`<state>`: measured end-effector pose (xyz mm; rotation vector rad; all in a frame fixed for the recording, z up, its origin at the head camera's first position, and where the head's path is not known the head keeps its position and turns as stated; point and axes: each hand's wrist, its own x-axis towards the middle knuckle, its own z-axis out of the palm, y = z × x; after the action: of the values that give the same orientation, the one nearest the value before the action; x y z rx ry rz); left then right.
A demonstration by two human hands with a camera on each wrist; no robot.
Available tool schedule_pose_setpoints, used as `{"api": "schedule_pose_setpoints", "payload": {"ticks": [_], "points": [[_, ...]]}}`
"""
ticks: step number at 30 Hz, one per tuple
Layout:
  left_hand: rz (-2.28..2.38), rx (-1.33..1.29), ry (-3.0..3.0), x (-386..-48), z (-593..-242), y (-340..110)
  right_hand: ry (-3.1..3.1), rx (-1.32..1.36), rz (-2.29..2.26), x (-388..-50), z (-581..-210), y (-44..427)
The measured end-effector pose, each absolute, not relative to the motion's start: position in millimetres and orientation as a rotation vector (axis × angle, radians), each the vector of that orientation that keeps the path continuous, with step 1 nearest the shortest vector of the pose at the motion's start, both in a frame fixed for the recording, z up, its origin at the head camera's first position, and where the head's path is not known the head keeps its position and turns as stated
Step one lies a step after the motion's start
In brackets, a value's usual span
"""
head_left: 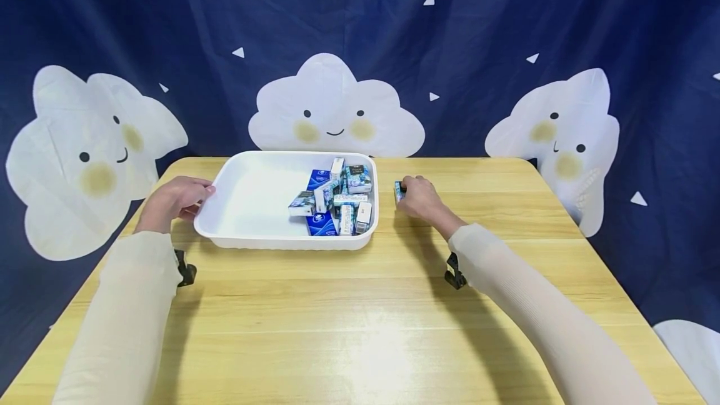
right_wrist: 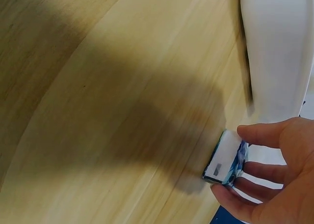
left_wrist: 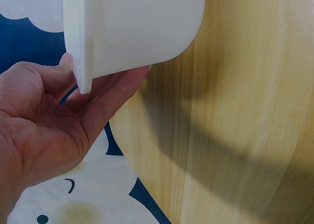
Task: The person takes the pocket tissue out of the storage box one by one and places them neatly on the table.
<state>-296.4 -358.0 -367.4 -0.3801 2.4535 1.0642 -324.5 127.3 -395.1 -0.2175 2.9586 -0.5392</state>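
A white plastic tray (head_left: 247, 242) sits toward the back of the table, with several small tissue packs (head_left: 350, 200) heaped in its right half, some blue and some with a floral print. My left hand (head_left: 175, 197) holds the tray's left end; in the left wrist view the thumb is at the rim and the fingers (left_wrist: 115, 94) reach beneath it against the wall. To the right of the tray, my right hand (head_left: 422, 197) pinches a blue-and-white tissue pack (right_wrist: 226, 155) between thumb and fingers, at or just above the table; the exact contact is hard to tell.
The light wooden table (head_left: 315, 305) has rounded far corners. Behind it hangs a dark blue curtain (head_left: 461, 36) with white clouds and small triangles. Black wrist mounts (head_left: 454, 272) sit under both sleeves. The tray's right wall (right_wrist: 274, 52) stands close to my right hand.
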Motion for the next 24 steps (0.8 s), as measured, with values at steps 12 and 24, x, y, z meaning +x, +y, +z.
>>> {"api": "schedule_pose_setpoints", "payload": {"ticks": [12,24], "points": [[1.044,-0.386,2.461,-297,-366,-356,2.97,-0.304,-0.465,-322,-385,130],[1.038,-0.409,2.457,-297,-368,-358,2.973,-0.399,-0.564,-308,-363,101]]}}
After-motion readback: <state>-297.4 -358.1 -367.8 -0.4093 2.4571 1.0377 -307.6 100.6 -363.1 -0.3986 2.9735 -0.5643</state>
